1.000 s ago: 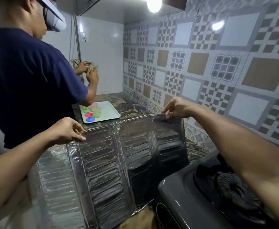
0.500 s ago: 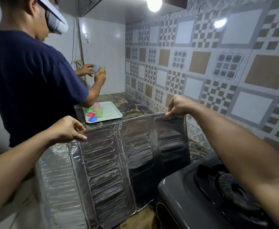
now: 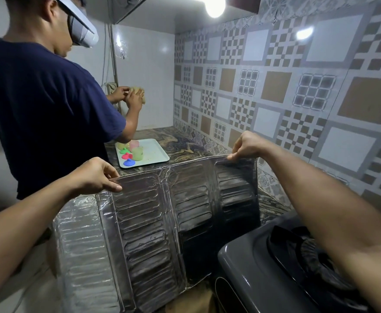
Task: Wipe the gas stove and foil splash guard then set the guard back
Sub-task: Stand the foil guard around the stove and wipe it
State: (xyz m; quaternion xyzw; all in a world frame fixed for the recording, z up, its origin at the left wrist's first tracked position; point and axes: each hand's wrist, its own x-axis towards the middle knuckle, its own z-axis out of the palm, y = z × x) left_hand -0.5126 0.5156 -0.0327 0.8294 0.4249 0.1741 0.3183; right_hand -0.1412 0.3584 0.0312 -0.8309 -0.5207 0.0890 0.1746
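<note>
Now pinching its top edge, the left hand and right hand hold the ribbed, folding silver foil splash guard upright beside the dark grey gas stove on the marbled brown countertop. No cloth shows in either hand, so wiping looks finished; seating the guard appears to remain. Behind, a person in a navy shirt works above a pale tray.

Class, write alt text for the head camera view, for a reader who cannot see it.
Two bare hands, left hand and right hand, pinch the top edge of a folded foil splash guard standing beside a grey gas stove. Behind, another person in a navy shirt works over a tray of coloured pieces.
</note>
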